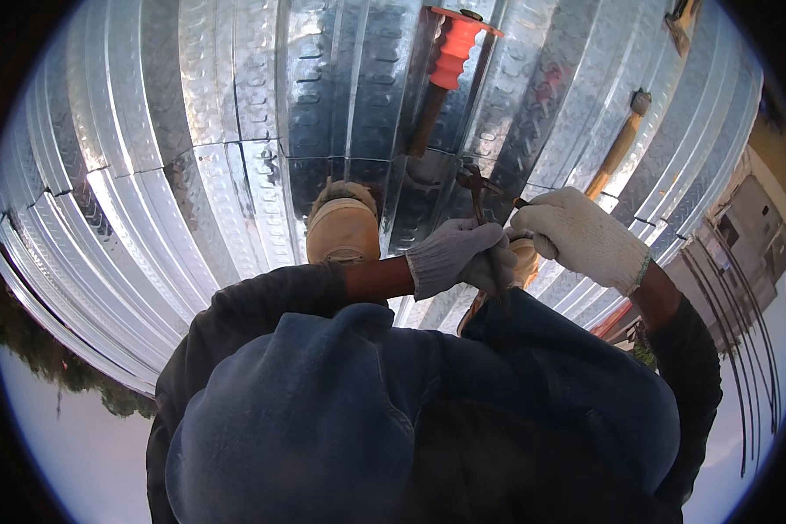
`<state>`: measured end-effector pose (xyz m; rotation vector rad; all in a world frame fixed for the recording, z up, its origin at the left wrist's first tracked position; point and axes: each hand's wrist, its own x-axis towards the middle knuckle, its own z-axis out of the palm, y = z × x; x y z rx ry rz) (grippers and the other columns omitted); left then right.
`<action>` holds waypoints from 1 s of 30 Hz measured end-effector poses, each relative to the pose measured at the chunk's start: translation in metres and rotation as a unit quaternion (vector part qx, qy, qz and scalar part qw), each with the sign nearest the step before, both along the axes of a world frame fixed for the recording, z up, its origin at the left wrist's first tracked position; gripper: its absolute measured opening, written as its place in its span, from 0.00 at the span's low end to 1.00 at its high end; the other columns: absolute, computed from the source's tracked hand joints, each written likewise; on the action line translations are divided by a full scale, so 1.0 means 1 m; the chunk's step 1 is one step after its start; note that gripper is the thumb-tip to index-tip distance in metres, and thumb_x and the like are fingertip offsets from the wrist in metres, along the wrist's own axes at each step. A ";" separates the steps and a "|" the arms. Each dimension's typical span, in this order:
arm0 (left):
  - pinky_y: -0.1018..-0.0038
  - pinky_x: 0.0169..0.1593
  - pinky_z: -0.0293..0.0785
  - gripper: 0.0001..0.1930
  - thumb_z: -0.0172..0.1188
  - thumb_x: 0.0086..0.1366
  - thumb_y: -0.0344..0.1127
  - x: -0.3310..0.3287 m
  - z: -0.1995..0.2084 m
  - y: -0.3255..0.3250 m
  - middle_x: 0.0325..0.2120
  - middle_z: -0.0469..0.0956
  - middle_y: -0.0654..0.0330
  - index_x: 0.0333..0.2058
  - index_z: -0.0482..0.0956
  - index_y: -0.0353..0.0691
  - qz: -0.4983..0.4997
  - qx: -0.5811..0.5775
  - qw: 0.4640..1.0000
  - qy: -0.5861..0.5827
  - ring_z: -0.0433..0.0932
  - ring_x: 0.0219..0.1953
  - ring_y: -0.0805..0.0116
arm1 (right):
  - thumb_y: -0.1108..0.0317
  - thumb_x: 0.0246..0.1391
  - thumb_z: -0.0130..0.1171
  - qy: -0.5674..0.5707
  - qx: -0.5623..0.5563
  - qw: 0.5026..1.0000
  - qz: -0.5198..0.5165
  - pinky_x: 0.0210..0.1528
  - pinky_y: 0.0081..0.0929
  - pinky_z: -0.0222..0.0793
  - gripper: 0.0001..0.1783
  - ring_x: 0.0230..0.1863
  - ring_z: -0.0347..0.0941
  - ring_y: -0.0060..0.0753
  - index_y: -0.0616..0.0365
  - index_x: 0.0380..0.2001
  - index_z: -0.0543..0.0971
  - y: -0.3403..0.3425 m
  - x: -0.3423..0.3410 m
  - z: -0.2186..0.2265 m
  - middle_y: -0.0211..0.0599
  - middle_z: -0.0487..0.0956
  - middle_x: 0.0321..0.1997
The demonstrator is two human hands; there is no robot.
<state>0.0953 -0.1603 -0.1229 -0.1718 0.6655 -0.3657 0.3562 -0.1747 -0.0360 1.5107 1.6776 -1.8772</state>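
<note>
My left hand (pixel 463 255), in a whitish knit glove, is closed around dark metal pincers (pixel 478 194). Their head points away from me, and the lower part is largely hidden by the glove. Close by on the right, my gloved right hand (pixel 581 234) has its fingers curled together. A small dark tip (pixel 520 203) shows at those fingers; what it belongs to is hidden. Both hands are above my bent right knee, over ribbed metal decking (pixel 227 188). A tan shoe (pixel 342 229) stands on the decking left of the hands; the other shoe is partly covered by them.
A chisel with a red-orange guarded grip (pixel 454 54) lies on the decking ahead. To the right is a wooden-handled hammer (pixel 618 147), with another tool (pixel 681 24) farther off. Thin dark bars (pixel 742 323) stick out beyond the right edge, near a building (pixel 747 231).
</note>
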 end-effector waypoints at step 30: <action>0.31 0.68 0.79 0.31 0.66 0.77 0.56 0.031 0.007 0.018 0.58 0.79 0.45 0.63 0.75 0.34 0.100 -0.117 0.988 0.034 0.81 0.64 0.47 | 0.68 0.68 0.62 -0.071 0.161 0.984 0.017 0.51 0.49 0.83 0.12 0.44 0.85 0.54 0.60 0.51 0.86 -0.026 -0.027 -0.010 0.50 0.85 0.43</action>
